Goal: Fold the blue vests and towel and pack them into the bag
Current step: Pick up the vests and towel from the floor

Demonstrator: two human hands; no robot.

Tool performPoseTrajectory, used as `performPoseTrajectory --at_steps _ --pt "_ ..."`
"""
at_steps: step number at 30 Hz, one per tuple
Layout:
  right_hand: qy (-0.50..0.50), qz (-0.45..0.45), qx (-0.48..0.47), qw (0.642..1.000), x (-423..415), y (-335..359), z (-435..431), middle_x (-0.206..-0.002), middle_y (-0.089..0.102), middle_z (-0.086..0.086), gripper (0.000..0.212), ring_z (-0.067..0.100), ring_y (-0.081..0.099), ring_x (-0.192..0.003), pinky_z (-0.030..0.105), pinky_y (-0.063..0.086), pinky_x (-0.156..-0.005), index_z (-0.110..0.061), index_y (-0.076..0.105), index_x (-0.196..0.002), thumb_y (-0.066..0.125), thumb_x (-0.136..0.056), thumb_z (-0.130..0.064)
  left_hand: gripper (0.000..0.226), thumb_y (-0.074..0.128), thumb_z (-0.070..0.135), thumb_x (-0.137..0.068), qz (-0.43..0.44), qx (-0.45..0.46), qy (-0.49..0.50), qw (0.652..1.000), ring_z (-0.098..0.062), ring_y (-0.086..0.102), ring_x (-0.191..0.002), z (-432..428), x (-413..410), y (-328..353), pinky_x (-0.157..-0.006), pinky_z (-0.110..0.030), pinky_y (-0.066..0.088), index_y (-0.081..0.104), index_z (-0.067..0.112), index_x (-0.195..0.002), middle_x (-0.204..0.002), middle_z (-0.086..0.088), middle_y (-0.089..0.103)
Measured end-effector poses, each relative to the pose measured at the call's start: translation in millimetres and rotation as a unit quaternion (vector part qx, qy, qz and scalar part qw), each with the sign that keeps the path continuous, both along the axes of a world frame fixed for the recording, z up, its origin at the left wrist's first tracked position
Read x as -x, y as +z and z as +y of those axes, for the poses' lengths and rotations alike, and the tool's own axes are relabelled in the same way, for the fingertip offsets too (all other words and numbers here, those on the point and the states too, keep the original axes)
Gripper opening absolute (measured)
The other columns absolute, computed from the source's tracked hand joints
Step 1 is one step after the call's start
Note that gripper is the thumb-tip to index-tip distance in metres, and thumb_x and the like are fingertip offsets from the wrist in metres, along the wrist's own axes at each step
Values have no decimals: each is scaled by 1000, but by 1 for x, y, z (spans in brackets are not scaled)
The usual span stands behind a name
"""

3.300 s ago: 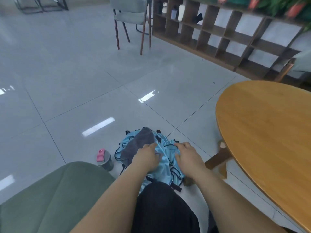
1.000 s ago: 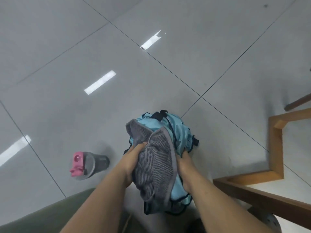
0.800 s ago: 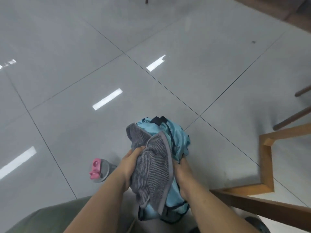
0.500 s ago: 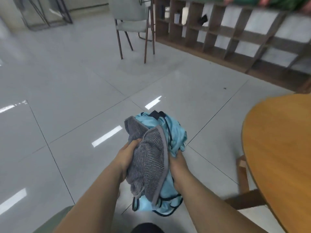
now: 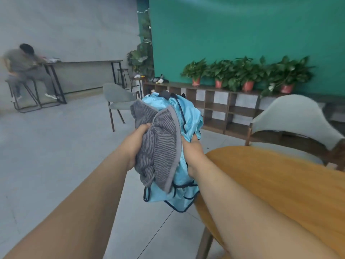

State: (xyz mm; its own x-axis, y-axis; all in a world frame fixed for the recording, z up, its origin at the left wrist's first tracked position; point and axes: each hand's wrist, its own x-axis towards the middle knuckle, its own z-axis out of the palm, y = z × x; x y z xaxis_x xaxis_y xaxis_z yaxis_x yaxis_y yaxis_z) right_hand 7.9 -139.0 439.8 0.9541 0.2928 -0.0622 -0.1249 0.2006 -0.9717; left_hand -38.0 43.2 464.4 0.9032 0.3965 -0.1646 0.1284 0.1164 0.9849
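Just left of the table (image 5: 280, 184), my left hand (image 5: 137, 144) grips the towel (image 5: 160, 146) upright against the blue vests (image 5: 188, 116), gripped by my right hand (image 5: 192, 152), nearer the table

No text, label, brand, number or sign can be read on anything in view.

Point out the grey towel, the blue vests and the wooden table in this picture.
grey towel (image 5: 158, 146), head view, on its striped middle fold.
blue vests (image 5: 192, 114), head view, on the shiny upper right of the bundle.
wooden table (image 5: 280, 187), head view, on its bare top.
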Motion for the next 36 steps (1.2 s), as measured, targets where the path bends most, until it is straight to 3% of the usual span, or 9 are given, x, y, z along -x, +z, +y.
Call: performPoseTrajectory --at_steps 8,13,18,22,25,29,31,34,36 --pt "-113 -82 -2 990 -34 72 -134 -118 72 -10 33 20 70 -107 48 57 -100 -50 55 -121 72 -94 -52 57 67 63 -89 -67 0 -90 994 -32 77 -102 -130 -62 71 -92 -50 60 67 27 -134 -114 -7 79" --pt "-198 -74 6 977 -54 76 -214 -125 67 -12 49 18 66 -112 47 54 -104 -44 50 -138 72 -95 -50 54 68 60 -91 -66 -4 -163 984 -30 77 -99 -213 -106 77 -82 -43 60 63 28 -134 -113 -5 79" --pt "-278 3 17 960 -69 22 -271 -116 59 -19 76 11 60 -100 41 50 -99 -38 30 -158 72 -96 -48 55 62 59 -96 -8 -40 -210 977 -29 68 -103 -279 -148 29 -75 -40 55 44 25 -136 -121 -9 66" --pt "-277 148 81 946 -83 -64 -295 -156 45 0 103 34 59 -125 53 52 -105 -32 -1 -166 72 -95 -45 58 57 69 -90 112 -110 -251 955 -30 71 -104 -304 -186 -66 -97 -47 56 64 26 -128 -119 -7 74" --pt "-306 188 193 913 -94 -106 -304 -162 40 8 95 38 49 -138 50 45 -113 -21 -2 -167 61 -100 -45 37 50 52 -106 122 -147 -247 950 -28 69 -103 -312 -203 -109 -98 -43 55 63 24 -127 -114 -4 73" --pt "-314 192 254 895 -119 -105 -303 -163 38 13 86 40 45 -142 45 41 -112 -14 0 -166 52 -105 -46 40 51 50 -105 78 -145 -239 957 -26 70 -108 -310 -236 -117 -106 -50 52 68 27 -133 -119 -3 76" --pt "-318 199 301 877 -125 -95 -298 -160 36 19 82 40 45 -140 44 41 -109 -10 11 -163 52 -104 -49 50 49 55 -104 68 -249 -215 942 -31 66 -116 -310 -245 -111 -106 -46 50 59 23 -141 -130 -8 70" --pt "-368 204 423 802 -122 -80 -293 -158 26 19 90 39 32 -142 51 39 -110 -13 20 -156 63 -93 -60 59 40 63 -104 13 -453 -98 886 -31 58 -127 -309 -230 -96 -97 -44 50 42 28 -152 -142 -7 57" --pt "-409 111 496 758 -119 -83 -295 -165 7 16 98 38 18 -148 57 39 -110 -21 8 -161 70 -91 -51 63 36 76 -99 -96 -456 -124 876 -22 52 -132 -309 -215 -89 -103 -44 51 42 41 -151 -147 2 48"
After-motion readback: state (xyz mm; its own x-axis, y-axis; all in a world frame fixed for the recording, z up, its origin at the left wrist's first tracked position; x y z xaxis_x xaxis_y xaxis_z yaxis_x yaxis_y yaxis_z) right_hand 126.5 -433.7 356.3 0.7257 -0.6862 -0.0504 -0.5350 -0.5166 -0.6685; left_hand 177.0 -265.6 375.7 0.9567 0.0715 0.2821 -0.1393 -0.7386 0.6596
